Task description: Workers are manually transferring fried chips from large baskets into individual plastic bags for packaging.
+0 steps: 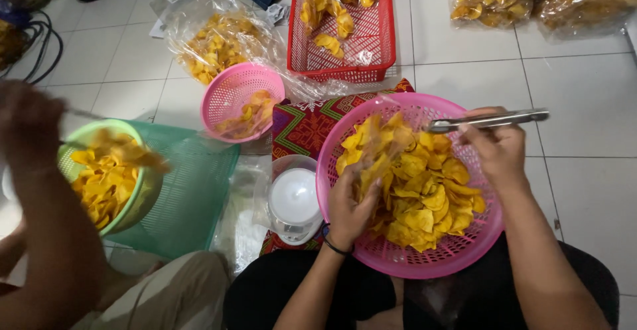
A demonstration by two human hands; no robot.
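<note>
Yellow chips [424, 200]: thin, light, brittle, heaped in pink basket [464, 253] on lap; lift gently by edges. Left hand [348, 210] fingers closed on a clear bag; right hand [497, 147] fingers gripping metal tongs [488, 120]

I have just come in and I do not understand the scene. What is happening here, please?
A person sits on the tiled floor with a large pink basket of yellow chips on the lap. The right hand holds metal tongs over the basket. The left hand holds open a clear plastic bag with chips inside. A small white scale stands beside the basket. On the left, another person's arm reaches over a green bowl of chips. A red crate holds filled bags.
</note>
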